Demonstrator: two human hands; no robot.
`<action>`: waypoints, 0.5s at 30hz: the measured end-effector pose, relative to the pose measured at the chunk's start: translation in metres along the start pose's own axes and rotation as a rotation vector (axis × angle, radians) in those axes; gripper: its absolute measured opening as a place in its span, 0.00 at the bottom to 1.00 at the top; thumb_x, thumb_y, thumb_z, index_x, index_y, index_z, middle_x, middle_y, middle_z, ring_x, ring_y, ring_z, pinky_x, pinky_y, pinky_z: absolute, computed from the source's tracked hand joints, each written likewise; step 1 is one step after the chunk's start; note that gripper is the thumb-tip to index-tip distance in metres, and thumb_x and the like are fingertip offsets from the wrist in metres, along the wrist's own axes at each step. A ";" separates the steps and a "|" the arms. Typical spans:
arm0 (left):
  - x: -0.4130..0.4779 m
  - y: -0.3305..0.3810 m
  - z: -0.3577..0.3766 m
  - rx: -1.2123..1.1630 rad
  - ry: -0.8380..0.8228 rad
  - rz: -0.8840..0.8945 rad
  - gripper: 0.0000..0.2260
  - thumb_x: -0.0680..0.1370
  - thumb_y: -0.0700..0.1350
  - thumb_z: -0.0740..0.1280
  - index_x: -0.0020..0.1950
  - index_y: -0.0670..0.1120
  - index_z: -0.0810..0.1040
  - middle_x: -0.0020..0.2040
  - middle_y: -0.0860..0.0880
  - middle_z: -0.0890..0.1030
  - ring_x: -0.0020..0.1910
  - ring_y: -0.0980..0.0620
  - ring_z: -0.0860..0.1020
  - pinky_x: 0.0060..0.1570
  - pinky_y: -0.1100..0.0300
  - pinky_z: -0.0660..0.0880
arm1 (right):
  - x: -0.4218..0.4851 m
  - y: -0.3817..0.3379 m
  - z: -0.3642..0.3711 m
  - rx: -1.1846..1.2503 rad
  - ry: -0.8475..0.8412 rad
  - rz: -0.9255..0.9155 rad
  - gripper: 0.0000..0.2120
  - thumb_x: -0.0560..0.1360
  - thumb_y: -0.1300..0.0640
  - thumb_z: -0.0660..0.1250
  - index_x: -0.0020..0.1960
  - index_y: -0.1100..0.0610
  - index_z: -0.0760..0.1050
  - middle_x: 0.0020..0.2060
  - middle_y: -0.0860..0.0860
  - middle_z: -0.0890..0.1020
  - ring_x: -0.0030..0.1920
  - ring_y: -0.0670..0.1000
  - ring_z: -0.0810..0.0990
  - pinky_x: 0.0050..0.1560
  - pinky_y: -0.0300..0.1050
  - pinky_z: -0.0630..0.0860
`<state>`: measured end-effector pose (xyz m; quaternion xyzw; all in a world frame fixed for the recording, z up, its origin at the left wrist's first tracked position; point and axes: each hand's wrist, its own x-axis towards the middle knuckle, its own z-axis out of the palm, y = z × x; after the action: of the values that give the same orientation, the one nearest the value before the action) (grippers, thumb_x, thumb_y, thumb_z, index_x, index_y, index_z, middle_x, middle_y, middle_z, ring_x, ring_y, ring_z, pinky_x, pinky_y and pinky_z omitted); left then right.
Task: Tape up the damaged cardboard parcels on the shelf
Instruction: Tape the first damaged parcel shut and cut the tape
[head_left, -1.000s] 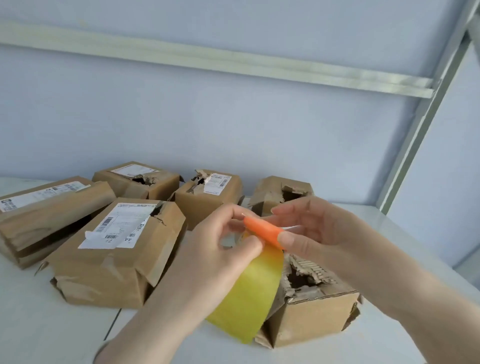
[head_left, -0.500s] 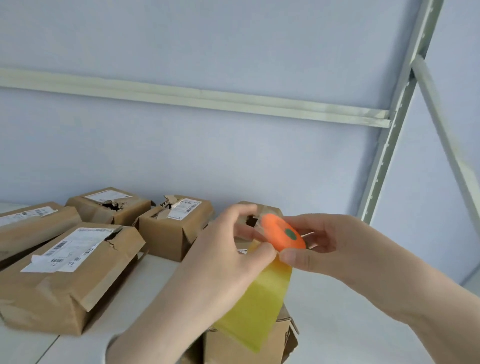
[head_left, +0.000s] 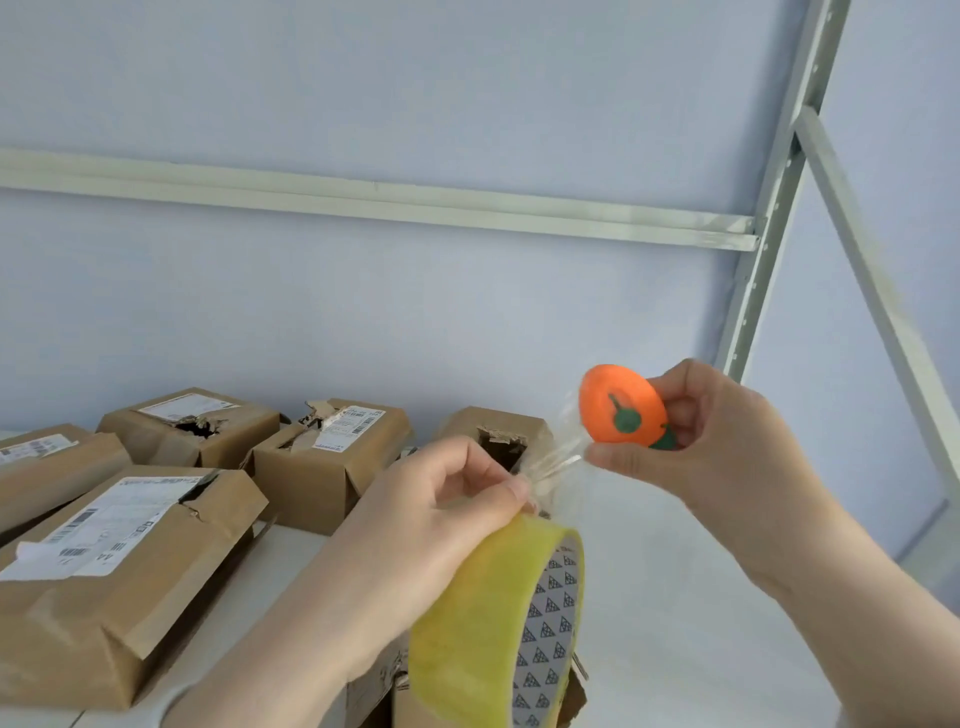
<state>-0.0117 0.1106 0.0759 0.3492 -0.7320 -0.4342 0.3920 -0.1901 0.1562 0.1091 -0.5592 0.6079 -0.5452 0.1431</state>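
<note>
right hand (head_left: 701, 447) raised with cutter (head_left: 621, 405) | tape roll (head_left: 467, 623) 1 | parcels (head_left: 78, 634) 6

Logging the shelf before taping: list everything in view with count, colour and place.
Torn brown cardboard parcels: six, brown, five left and behind, one beneath the roll.
Roll of yellow packing tape: one, yellow, bottom centre.
Clear tape strip: one, transparent, stretched from roll to cutter.
Round orange plastic cutter: one, orange with green mark, right of centre.
White shelf board: one, white, under the parcels.
Pale metal shelf frame: one, grey-white, behind, right.
Left hand: holds the roll.
Right hand: grips the cutter.
</note>
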 end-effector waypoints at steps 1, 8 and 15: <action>0.000 0.000 -0.001 0.010 -0.020 -0.003 0.13 0.70 0.64 0.68 0.40 0.56 0.79 0.44 0.55 0.84 0.46 0.50 0.81 0.57 0.44 0.74 | 0.001 0.001 0.000 0.003 -0.001 -0.003 0.18 0.57 0.58 0.79 0.42 0.53 0.74 0.36 0.46 0.85 0.34 0.46 0.80 0.39 0.40 0.73; 0.008 -0.002 -0.002 0.108 -0.021 0.035 0.09 0.69 0.57 0.69 0.42 0.53 0.78 0.44 0.61 0.82 0.45 0.66 0.79 0.55 0.61 0.72 | 0.004 -0.002 -0.008 0.240 -0.195 -0.003 0.17 0.62 0.64 0.75 0.48 0.54 0.78 0.37 0.47 0.84 0.39 0.46 0.80 0.47 0.39 0.73; 0.018 0.005 -0.005 0.138 0.005 0.155 0.31 0.63 0.62 0.69 0.61 0.76 0.58 0.41 0.60 0.82 0.30 0.61 0.74 0.37 0.70 0.70 | 0.012 -0.011 -0.001 0.149 -0.047 -0.159 0.15 0.63 0.65 0.75 0.45 0.51 0.77 0.36 0.44 0.83 0.37 0.43 0.79 0.44 0.35 0.77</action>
<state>-0.0168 0.0953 0.0869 0.3188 -0.7840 -0.3501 0.4014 -0.1890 0.1492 0.1242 -0.6062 0.5160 -0.5852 0.1546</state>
